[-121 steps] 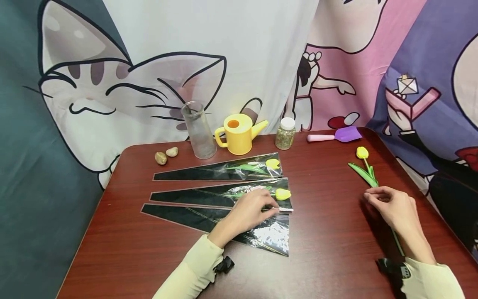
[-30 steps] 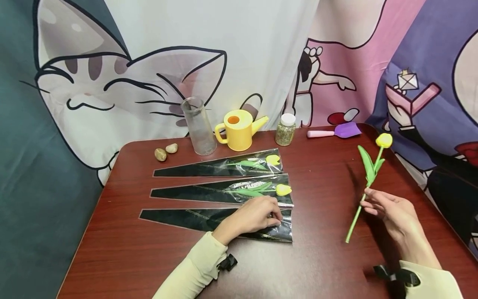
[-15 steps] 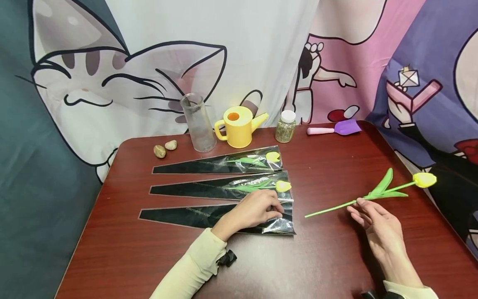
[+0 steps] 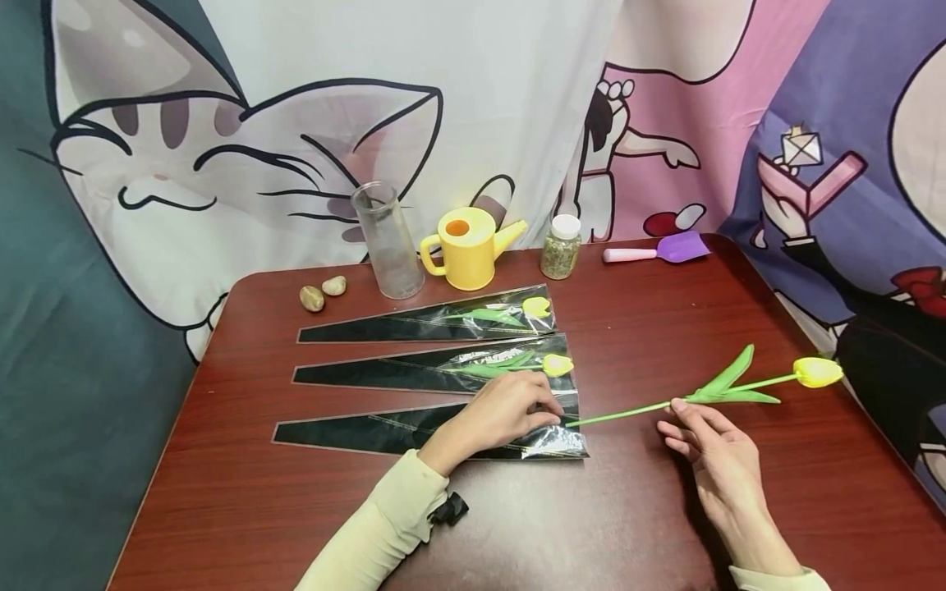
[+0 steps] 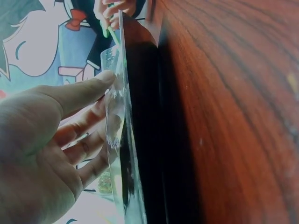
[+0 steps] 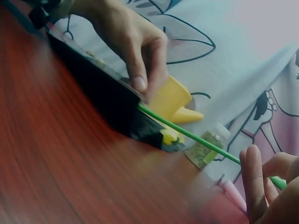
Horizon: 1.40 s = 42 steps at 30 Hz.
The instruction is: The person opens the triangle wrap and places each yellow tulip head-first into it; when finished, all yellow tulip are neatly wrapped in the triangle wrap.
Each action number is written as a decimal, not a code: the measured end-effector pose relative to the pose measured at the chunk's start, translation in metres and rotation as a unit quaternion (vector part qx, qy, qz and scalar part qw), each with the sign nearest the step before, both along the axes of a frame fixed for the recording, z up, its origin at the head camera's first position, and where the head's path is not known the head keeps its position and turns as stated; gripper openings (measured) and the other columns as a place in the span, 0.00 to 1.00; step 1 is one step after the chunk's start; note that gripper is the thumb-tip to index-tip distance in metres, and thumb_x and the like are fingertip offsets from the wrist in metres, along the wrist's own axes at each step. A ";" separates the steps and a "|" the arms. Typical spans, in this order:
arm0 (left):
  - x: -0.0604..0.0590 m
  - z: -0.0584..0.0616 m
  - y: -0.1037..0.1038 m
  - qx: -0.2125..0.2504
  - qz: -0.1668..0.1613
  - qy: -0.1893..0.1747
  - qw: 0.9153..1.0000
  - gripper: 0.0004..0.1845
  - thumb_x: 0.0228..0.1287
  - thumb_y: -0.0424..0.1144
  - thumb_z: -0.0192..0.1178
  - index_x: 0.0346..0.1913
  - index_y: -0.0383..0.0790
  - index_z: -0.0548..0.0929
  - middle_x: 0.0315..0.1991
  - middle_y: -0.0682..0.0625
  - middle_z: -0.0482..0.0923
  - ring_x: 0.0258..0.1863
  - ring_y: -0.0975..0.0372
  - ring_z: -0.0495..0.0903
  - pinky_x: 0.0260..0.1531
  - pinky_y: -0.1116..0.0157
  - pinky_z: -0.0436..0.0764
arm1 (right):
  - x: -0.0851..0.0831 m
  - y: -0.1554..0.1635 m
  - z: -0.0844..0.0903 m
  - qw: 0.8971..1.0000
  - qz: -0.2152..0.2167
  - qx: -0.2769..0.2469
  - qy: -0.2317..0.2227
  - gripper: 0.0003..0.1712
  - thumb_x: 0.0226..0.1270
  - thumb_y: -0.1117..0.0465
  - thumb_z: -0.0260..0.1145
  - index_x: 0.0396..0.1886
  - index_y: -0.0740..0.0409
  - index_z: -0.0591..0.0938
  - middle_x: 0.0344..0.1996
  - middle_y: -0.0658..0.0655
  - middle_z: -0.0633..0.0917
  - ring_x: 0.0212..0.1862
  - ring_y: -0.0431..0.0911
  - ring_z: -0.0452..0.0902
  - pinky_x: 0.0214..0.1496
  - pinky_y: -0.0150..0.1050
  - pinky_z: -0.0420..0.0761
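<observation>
Two sleeves already hold tulips, while at the third sleeve (image 4: 429,431) the left hand (image 4: 502,414) pinches the clear mouth apart and the right hand (image 4: 713,455) pinches the loose tulip (image 4: 732,386) by its stem, tip at the opening, not yet inserted.

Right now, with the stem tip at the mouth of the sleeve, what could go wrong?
1. The left hand lifts only the thin top layer of the empty sleeve; the opening looks narrow, so the stem tip may miss or catch on the edge.
2. The right hand pinches the tulip mid-stem; the long thin stem might bend.
3. Pushing may slide the sleeve, or crumple the leaves.
</observation>
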<state>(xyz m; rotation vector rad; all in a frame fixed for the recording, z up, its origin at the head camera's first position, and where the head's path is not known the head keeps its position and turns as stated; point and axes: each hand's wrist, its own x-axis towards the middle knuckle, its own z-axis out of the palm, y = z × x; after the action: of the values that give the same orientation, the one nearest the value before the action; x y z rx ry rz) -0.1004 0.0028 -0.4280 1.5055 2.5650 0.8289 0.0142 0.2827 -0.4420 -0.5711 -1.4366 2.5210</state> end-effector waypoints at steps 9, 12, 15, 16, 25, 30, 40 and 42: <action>0.002 0.000 0.000 0.011 0.009 0.014 1.000 0.07 0.65 0.46 0.66 0.42 0.52 0.90 0.35 0.62 0.77 0.32 0.71 0.74 0.29 0.76 0.68 | 0.002 -0.028 -0.003 0.998 0.000 0.019 -0.052 0.05 0.66 0.65 0.68 0.39 0.61 0.88 0.38 0.57 0.88 0.27 0.43 0.85 0.24 0.33 0.81; 0.002 0.000 0.000 0.015 0.016 0.020 1.000 0.07 0.65 0.46 0.66 0.42 0.52 0.90 0.35 0.62 0.77 0.33 0.72 0.73 0.29 0.76 0.68 | 0.004 -0.044 -0.005 0.995 0.009 0.030 -0.091 0.07 0.65 0.62 0.70 0.39 0.59 0.89 0.37 0.57 0.89 0.24 0.40 0.84 0.21 0.31 0.80; 0.003 0.000 0.001 0.019 0.022 0.024 0.999 0.07 0.64 0.46 0.67 0.42 0.52 0.90 0.36 0.62 0.77 0.33 0.72 0.73 0.29 0.76 0.68 | 0.006 -0.058 -0.005 0.990 0.021 0.044 -0.131 0.08 0.63 0.59 0.72 0.39 0.56 0.90 0.36 0.55 0.89 0.21 0.38 0.81 0.19 0.29 0.77; 0.003 0.000 0.002 0.019 0.023 0.025 0.999 0.07 0.64 0.46 0.67 0.42 0.52 0.90 0.36 0.62 0.77 0.33 0.73 0.73 0.29 0.76 0.68 | 0.006 -0.062 -0.005 0.989 0.026 0.048 -0.141 0.08 0.63 0.58 0.72 0.39 0.55 0.90 0.35 0.55 0.89 0.19 0.37 0.80 0.18 0.29 0.77; 0.005 0.001 0.003 0.014 0.020 0.030 0.999 0.07 0.63 0.45 0.68 0.41 0.51 0.91 0.36 0.62 0.77 0.33 0.73 0.73 0.29 0.76 0.69 | 0.005 -0.080 -0.003 0.975 0.080 0.082 -0.192 0.11 0.63 0.58 0.72 0.42 0.59 0.87 0.32 0.54 0.89 0.14 0.35 0.72 0.15 0.27 0.68; 0.005 0.001 0.004 0.013 0.018 0.029 0.999 0.07 0.63 0.45 0.68 0.41 0.51 0.90 0.35 0.62 0.77 0.32 0.73 0.73 0.28 0.77 0.69 | 0.004 -0.077 0.000 0.964 0.129 0.095 -0.213 0.13 0.65 0.57 0.70 0.45 0.59 0.86 0.36 0.54 0.88 0.17 0.37 0.76 0.16 0.28 0.69; 0.004 -0.002 0.005 0.011 0.022 0.020 1.000 0.06 0.63 0.45 0.68 0.41 0.52 0.90 0.35 0.63 0.77 0.31 0.74 0.73 0.26 0.76 0.68 | 0.000 -0.034 0.020 0.946 0.114 0.300 -0.051 0.20 0.69 0.59 0.66 0.49 0.73 0.80 0.35 0.63 0.87 0.19 0.50 0.83 0.13 0.40 0.77; 0.005 -0.002 0.005 0.008 0.021 0.019 1.000 0.06 0.63 0.45 0.68 0.41 0.52 0.90 0.35 0.63 0.77 0.30 0.73 0.73 0.25 0.76 0.67 | -0.004 -0.017 0.020 0.916 0.083 0.392 0.005 0.14 0.68 0.61 0.67 0.45 0.69 0.83 0.31 0.61 0.88 0.19 0.48 0.82 0.14 0.39 0.77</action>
<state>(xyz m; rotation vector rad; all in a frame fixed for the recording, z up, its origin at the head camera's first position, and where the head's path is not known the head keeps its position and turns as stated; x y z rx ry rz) -0.0950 0.0081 -0.4304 1.4909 2.6314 0.8371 0.0105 0.2657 -0.4219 -0.2851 -2.3500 1.7735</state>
